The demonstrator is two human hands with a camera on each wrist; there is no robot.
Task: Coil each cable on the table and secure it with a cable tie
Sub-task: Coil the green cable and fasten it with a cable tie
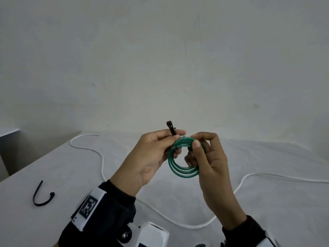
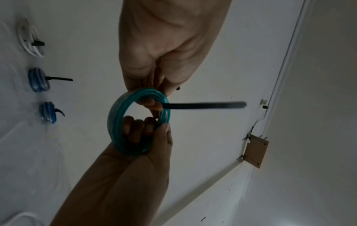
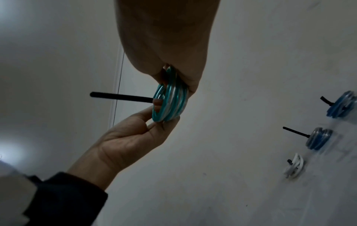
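A green cable coil [image 1: 183, 166] is held up above the table between both hands. My right hand [image 1: 195, 139] grips its right side, with fingers curled through the ring [image 2: 119, 122]. My left hand [image 1: 176, 137] pinches a black cable tie [image 1: 171, 129] against the coil's top left; the tie's head sticks up above the thumb. In the wrist views the tie's strap [image 2: 204, 105] runs out straight from the coil [image 3: 170, 99]. A long white cable [image 1: 102, 163] lies loose and uncoiled across the table.
A spare black cable tie [image 1: 42, 195] lies bent on the table at the left. Three tied coils rest further off: a white coil [image 2: 29, 39] and two blue coils [image 2: 38, 79] [image 2: 48, 112]. The table's left edge [image 1: 44, 157] drops away.
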